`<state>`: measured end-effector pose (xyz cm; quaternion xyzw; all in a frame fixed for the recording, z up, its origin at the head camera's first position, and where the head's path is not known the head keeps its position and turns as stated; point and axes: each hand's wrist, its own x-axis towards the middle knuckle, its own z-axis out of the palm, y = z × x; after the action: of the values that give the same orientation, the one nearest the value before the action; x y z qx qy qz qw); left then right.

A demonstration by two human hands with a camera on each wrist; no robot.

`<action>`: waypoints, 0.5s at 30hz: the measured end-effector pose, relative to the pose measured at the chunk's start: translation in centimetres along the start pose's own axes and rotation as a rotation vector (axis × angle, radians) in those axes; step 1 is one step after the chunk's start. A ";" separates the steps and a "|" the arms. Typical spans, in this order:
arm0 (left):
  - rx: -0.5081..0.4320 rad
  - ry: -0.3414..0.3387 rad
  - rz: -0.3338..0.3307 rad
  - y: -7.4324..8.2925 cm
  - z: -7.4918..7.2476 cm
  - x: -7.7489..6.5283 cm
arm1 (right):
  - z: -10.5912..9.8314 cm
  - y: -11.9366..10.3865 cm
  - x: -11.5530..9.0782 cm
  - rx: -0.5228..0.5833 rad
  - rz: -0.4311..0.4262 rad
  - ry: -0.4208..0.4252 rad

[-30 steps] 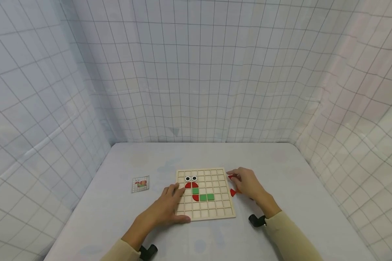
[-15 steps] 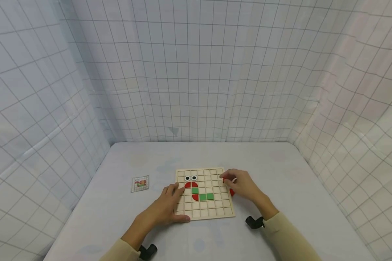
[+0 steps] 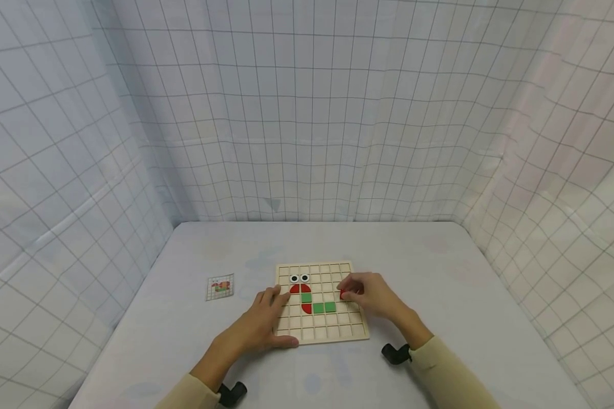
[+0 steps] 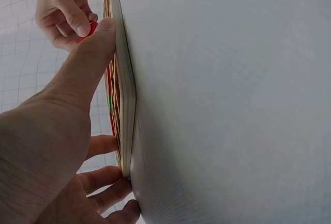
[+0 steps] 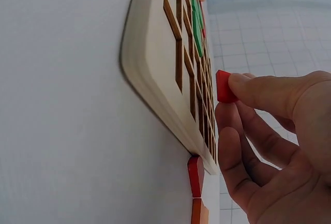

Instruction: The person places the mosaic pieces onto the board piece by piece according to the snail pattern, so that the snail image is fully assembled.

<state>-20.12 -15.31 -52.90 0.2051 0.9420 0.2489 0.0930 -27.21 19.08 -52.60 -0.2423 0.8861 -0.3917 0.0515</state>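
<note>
A wooden grid board [image 3: 340, 334] lies on the table. Two round eye pieces [image 3: 305, 278], red quarter-round pieces [image 3: 295, 289] and green square tiles [image 3: 330, 307] sit in its cells. My left hand [image 3: 260, 325] rests at the board's near left corner, thumb along the near edge and fingers spread at the left side. Between the thumb and fingers of my right hand [image 3: 372, 294] is pinched a small red piece [image 5: 223, 86] with a curved side, held just above the board's right part. The fingers hide some of this piece.
Beside the board's right edge, in the right wrist view, lie another red piece [image 5: 195, 176] and an orange one [image 5: 199, 211]. A small picture card [image 3: 219, 287] lies left of the board. Grid-patterned curtains [image 3: 307, 113] enclose the table on three sides.
My right hand has picked up the red piece from beside the board and carried it left and nearer, over the grid. My left hand has stayed in place.
</note>
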 end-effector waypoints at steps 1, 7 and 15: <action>-0.002 0.000 -0.001 0.0 0.0 0.0 | 0.0 0.0 -0.1 0.003 0.001 -0.004; -0.008 -0.002 -0.001 -0.1 0.0 0.1 | 0.4 0.0 -0.4 0.000 -0.009 -0.019; -0.002 0.003 0.006 -0.3 0.2 0.1 | 0.7 0.0 -0.5 -0.006 -0.026 -0.048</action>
<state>-20.24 -15.40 -53.20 0.2077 0.9412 0.2504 0.0909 -26.55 18.80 -53.15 -0.2631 0.8826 -0.3838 0.0668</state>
